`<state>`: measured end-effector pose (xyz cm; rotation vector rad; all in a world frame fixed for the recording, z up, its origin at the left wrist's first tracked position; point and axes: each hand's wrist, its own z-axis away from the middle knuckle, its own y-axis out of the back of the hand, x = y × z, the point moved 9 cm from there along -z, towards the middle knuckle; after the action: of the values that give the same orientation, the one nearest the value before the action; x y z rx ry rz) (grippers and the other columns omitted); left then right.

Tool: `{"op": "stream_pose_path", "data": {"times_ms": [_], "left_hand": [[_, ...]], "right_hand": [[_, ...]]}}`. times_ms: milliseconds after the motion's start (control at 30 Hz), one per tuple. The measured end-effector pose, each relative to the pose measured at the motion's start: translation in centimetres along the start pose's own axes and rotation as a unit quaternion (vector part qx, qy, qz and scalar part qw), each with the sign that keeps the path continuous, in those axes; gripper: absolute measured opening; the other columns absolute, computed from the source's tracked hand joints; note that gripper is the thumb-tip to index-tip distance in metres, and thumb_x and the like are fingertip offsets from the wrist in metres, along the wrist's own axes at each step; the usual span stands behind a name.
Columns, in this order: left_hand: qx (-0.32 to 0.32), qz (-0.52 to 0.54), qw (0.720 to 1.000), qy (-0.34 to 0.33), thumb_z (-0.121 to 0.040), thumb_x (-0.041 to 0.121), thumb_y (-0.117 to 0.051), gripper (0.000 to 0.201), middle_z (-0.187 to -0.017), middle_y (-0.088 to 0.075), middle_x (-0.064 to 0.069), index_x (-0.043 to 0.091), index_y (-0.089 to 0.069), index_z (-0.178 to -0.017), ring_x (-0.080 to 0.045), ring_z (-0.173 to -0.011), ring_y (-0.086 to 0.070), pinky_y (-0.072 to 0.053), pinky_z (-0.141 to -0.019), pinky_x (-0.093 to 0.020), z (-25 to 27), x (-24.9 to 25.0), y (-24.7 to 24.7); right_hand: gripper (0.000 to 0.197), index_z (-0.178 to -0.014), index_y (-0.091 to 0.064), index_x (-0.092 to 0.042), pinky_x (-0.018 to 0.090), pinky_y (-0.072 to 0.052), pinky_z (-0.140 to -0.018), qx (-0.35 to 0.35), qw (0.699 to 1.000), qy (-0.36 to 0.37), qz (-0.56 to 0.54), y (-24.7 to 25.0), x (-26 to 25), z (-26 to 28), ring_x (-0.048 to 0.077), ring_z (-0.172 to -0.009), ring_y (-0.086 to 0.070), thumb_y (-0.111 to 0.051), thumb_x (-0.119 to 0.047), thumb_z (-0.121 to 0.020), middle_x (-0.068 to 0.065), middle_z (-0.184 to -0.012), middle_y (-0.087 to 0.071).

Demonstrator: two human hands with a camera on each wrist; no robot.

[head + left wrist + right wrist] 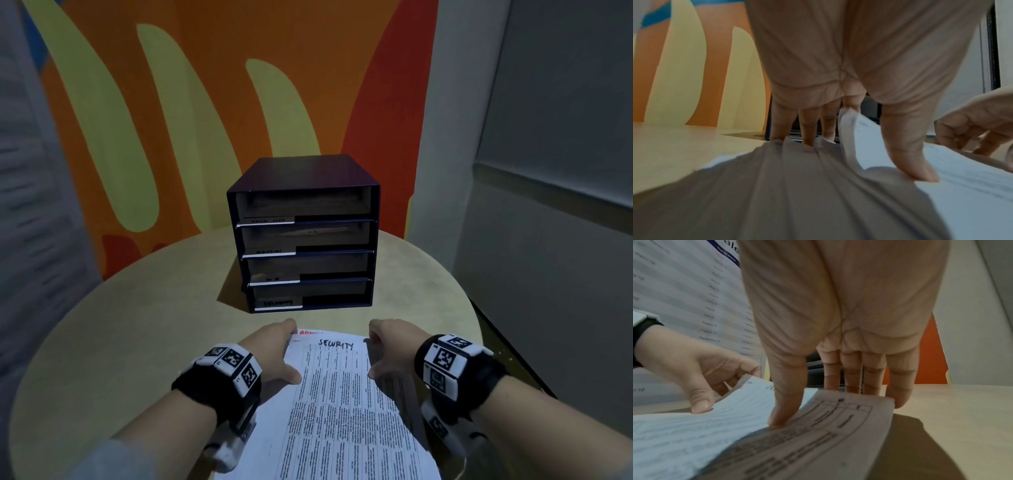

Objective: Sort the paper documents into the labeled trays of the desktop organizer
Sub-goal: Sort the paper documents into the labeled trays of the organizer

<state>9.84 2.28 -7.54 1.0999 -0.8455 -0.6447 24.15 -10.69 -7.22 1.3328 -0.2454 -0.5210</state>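
Note:
A stack of printed paper documents lies on the round table, its top sheet handwritten "SECURITY". My left hand pinches the stack's left edge: its thumb presses on the top sheet while the fingers reach under the curled edges. At the right edge, my right hand holds the sheets with its thumb on top and fingers behind the far edge of the papers. The dark desktop organizer stands just beyond, with several trays bearing white labels on the left.
The beige round table has bare surface on both sides of the organizer. An orange and yellow mural wall rises behind it. A grey wall stands at the right, and a printed date poster hangs at the left.

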Motion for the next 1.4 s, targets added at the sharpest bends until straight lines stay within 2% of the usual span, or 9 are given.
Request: {"op": "stream_pose_path", "data": {"times_ms": [133, 267, 400, 567, 667, 933, 1033, 1233, 1400], "left_hand": [[0.062, 0.017, 0.997, -0.040, -0.090, 0.034, -0.063, 0.022, -0.103, -0.057, -0.003, 0.014, -0.053, -0.085, -0.023, -0.095, -0.057, -0.045, -0.084, -0.033, 0.2, -0.2, 1.6], [0.147, 0.117, 0.981, -0.043, -0.095, 0.031, -0.057, 0.015, -0.110, -0.054, 0.006, 0.018, -0.059, -0.101, -0.014, -0.105, -0.055, -0.040, -0.087, -0.025, 1.6, -2.4, 4.1], [0.203, 0.260, 0.943, -0.043, -0.096, 0.029, -0.058, 0.025, -0.078, -0.061, -0.002, 0.008, -0.059, -0.082, -0.012, -0.074, -0.059, -0.044, -0.065, -0.019, 3.6, -4.1, 5.7], [0.223, 0.393, 0.892, -0.020, -0.096, 0.026, -0.058, 0.028, -0.074, -0.063, -0.005, 0.002, -0.055, -0.081, -0.016, -0.069, -0.059, -0.045, -0.064, -0.028, 5.3, -5.0, 4.8], [0.228, 0.424, 0.876, 0.001, -0.097, 0.020, -0.057, 0.020, -0.076, -0.068, 0.003, 0.007, -0.059, -0.082, -0.013, -0.070, -0.063, -0.047, -0.068, -0.030, 5.4, -5.4, 3.5], [0.090, 0.431, 0.892, 0.103, -0.064, 0.039, -0.076, 0.048, -0.092, -0.069, -0.024, 0.005, -0.062, -0.095, -0.036, -0.087, -0.070, -0.052, -0.089, -0.051, 3.8, -7.9, -2.3], [0.088, 0.425, 0.895, 0.104, -0.079, 0.027, -0.074, 0.031, -0.092, -0.069, -0.025, 0.004, -0.061, -0.094, -0.033, -0.084, -0.068, -0.050, -0.090, -0.054, 4.0, -7.6, -2.1], [0.077, 0.389, 0.913, 0.096, -0.085, 0.036, -0.068, 0.034, -0.084, -0.065, -0.012, 0.004, -0.059, -0.094, -0.027, -0.080, -0.062, -0.048, -0.079, -0.039, 3.8, -7.3, -2.0], [0.072, 0.378, 0.918, 0.094, -0.095, 0.013, -0.055, 0.017, -0.077, -0.068, -0.006, 0.002, -0.061, -0.084, -0.023, -0.075, -0.062, -0.047, -0.074, -0.032, 4.3, -6.2, -1.8]], "right_hand": [[0.043, -0.096, -0.047, -0.017, 0.028, -0.040, -0.066, 0.011, 0.999, -0.010, -0.033, 0.3, 0.3, 0.2, 0.019, -0.083, -0.051, -0.079, -0.034, -0.074, 0.002, -0.098, -0.060], [0.020, -0.082, -0.052, -0.019, 0.021, -0.040, -0.057, 0.053, 0.985, -0.021, -0.165, 1.5, 1.9, 1.0, 0.016, -0.079, -0.056, -0.071, -0.026, -0.081, -0.003, -0.086, -0.057], [0.009, -0.096, -0.067, -0.014, 0.047, -0.054, -0.089, 0.092, 0.891, 0.003, -0.444, 2.8, 3.0, 2.3, 0.023, -0.093, -0.069, -0.066, -0.020, -0.090, 0.002, -0.098, -0.073], [0.020, -0.112, -0.065, -0.007, 0.049, -0.051, -0.077, 0.110, 0.793, 0.010, -0.600, 2.5, 2.3, 2.8, 0.035, -0.090, -0.069, -0.052, -0.012, -0.098, 0.007, -0.094, -0.075], [0.018, -0.108, -0.070, -0.018, 0.068, -0.044, -0.091, 0.065, 0.820, -0.008, -0.568, -0.1, 1.6, 1.9, 0.051, -0.106, -0.058, -0.057, -0.017, -0.095, 0.006, -0.100, -0.075], [0.014, -0.101, -0.065, -0.020, 0.056, -0.052, -0.089, 0.004, 0.897, -0.080, -0.434, -3.6, 2.2, -0.1, 0.040, -0.103, -0.065, -0.055, -0.024, -0.091, 0.015, -0.107, -0.071], [0.018, -0.105, -0.061, -0.015, 0.044, -0.058, -0.073, -0.003, 0.900, -0.091, -0.425, -3.7, 2.5, -0.7, 0.034, -0.083, -0.070, -0.054, -0.025, -0.093, 0.012, -0.101, -0.071], [0.018, -0.099, -0.060, -0.017, 0.049, -0.052, -0.092, -0.009, 0.885, -0.107, -0.453, -4.5, 3.7, -1.2, 0.033, -0.097, -0.067, -0.056, -0.029, -0.087, 0.011, -0.104, -0.069], [0.018, -0.083, -0.055, -0.024, 0.046, -0.050, -0.095, -0.014, 0.870, -0.109, -0.480, -4.5, 3.2, -0.8, 0.026, -0.092, -0.060, -0.049, -0.013, -0.096, 0.009, -0.099, -0.061]]}}
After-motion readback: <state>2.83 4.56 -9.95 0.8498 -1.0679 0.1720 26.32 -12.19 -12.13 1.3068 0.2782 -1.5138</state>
